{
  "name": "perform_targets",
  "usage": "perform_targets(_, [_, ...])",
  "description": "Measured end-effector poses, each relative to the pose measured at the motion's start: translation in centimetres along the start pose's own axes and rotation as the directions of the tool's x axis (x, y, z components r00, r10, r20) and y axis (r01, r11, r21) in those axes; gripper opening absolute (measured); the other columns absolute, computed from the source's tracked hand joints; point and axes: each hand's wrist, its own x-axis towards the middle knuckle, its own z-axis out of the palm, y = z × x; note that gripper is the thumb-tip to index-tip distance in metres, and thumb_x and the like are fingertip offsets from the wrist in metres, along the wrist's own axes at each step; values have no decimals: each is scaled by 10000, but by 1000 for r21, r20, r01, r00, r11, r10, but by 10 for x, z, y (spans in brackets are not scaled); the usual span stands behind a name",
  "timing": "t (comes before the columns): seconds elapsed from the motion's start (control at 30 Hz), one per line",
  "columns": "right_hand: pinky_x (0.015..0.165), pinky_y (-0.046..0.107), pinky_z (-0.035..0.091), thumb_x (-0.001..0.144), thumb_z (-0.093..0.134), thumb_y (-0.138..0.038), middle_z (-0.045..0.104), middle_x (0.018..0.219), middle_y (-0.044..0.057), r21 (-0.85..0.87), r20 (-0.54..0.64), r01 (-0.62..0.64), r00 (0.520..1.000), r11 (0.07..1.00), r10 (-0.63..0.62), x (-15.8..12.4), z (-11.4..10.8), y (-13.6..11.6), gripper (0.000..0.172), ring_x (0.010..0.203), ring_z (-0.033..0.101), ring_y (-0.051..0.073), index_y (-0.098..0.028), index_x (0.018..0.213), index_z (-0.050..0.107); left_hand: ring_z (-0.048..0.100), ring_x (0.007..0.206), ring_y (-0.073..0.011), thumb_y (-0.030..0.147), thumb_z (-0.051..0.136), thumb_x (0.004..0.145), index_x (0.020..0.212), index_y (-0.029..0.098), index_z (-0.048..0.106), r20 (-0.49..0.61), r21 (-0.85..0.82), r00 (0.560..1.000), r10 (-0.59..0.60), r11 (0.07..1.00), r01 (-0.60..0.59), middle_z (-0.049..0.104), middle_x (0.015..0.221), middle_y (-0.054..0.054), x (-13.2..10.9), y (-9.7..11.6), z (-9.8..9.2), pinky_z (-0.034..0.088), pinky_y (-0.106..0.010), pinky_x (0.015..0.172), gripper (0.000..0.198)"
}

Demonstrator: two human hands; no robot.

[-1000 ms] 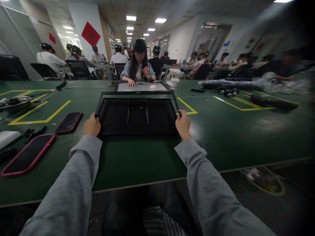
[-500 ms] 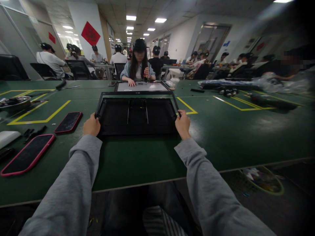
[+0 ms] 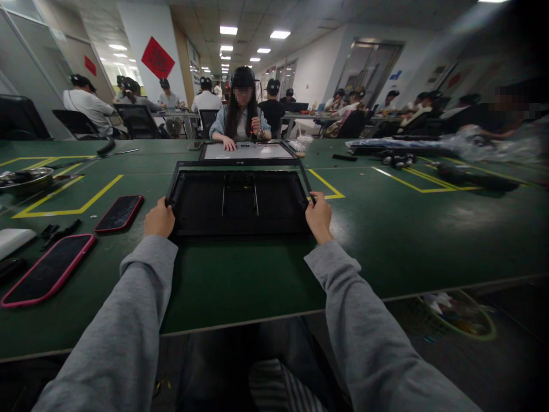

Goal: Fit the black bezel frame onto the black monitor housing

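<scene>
A thin black monitor bezel (image 3: 206,164) is held by its two sides, its far edge raised and its opening facing me. My left hand (image 3: 160,218) is closed around the bezel's left side, and my right hand (image 3: 319,217) grips the right side with the thumb on top. Under and behind the bezel lies a black monitor back cover (image 3: 197,200) on the green table, inner side up, with two thin metal strips at its middle. Whether the bezel's near edge touches the cover cannot be made out.
Left of me lie two red-edged phones (image 3: 119,213) and a metal bowl (image 3: 32,178) with small parts. Across the table (image 3: 407,234) a person (image 3: 243,117) holds a small tool over a flat panel (image 3: 266,151). A lidded cup (image 3: 303,143) and wrapped plastic (image 3: 398,146) stand farther right.
</scene>
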Motion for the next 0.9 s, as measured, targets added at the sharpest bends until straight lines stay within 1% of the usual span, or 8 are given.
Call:
perform_targets(0.13, [945,468,466,869,445,-135,727,1149,175,-8,2,-3,1000,1000,3,1,1,1,448,1050,665,308,-164,1280,622,651,1155,-370,351,369,975,1495,139,442,-9,16,1000,14,1000,-14,673,1243,-251,0,-1,2,482,-482,962,566])
perform_targets(0.43, [929,463,475,859,440,-150,736,1102,155,10,-16,-11,1000,1000,11,2,3,3,433,1013,662,294,-180,1245,635,655,1141,-366,349,364,968,1491,133,450,11,38,1000,5,999,-5,679,1229,-248,-1,2,-2,482,-478,965,572])
perform_targets(0.9, [957,482,461,863,435,-135,727,1133,172,6,12,-12,1000,1000,12,2,1,2,451,1047,661,310,-166,1272,624,657,1145,-354,345,370,980,1488,134,455,9,23,1000,17,1000,-17,679,1226,-250,-1,1,-1,484,-472,968,557])
